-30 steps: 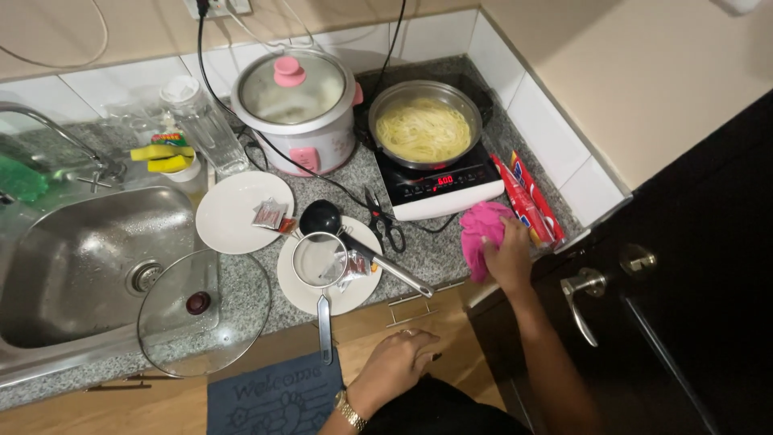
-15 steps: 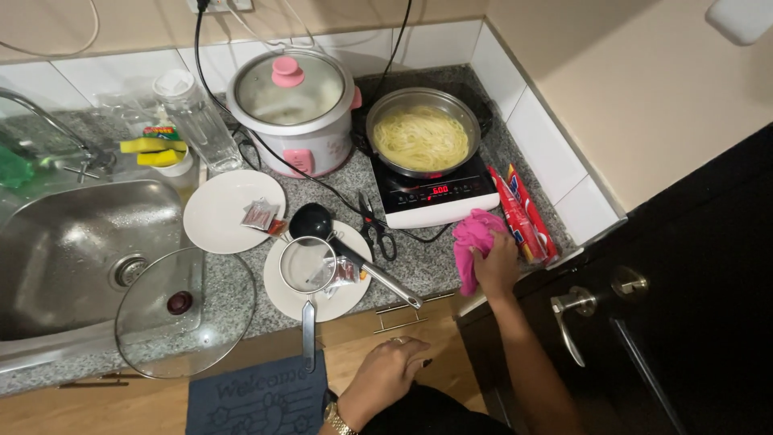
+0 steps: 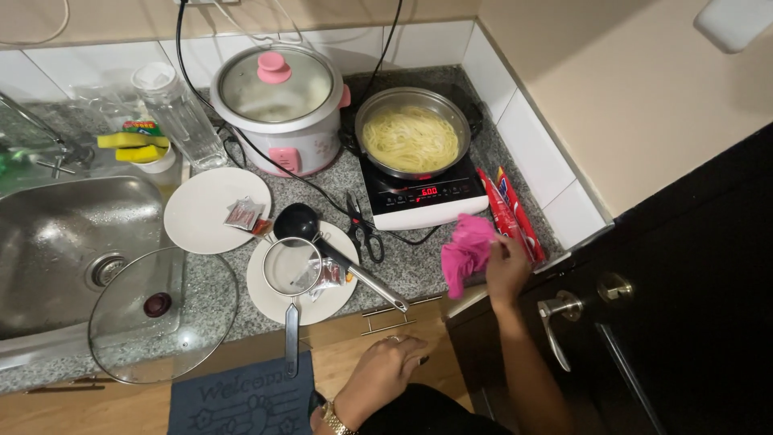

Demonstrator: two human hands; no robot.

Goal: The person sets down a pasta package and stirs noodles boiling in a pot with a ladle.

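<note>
One crumpled bright pink cloth [image 3: 465, 251] lay on the speckled grey stone bench [image 3: 419, 270], just near of the white single-burner induction cooker [image 3: 423, 197] and just left of two long red packages [image 3: 512, 214] that lay side by side along the bench's right edge, each flat and narrow with blue and yellow marks. The right hand [image 3: 507, 270] reached up from the near right with its wrist bent, the fingers closed on the right edge of the cloth and pinching it. The left hand [image 3: 382, 374] hung low in front of the bench edge, well apart from the cloth, its fingers loosely curled and holding nothing, a gold wristwatch [image 3: 332, 417] at the wrist. On the cooker stood one steel pan of pale noodles [image 3: 412, 135]. Left of it sat one white and pink rice cooker [image 3: 278, 109] with a glass lid. Two round white plates were on the bench: the far plate [image 3: 205, 217] carried one small torn red and silver sachet [image 3: 242, 215], and the near plate [image 3: 278, 294] carried one wire mesh strainer [image 3: 291, 267] and one black ladle [image 3: 299, 221]. One pair of black scissors [image 3: 362, 232] lay between the near plate and the cooker. One large glass pan lid [image 3: 161, 314] rested at the edge of the steel sink [image 3: 56, 242].
</note>
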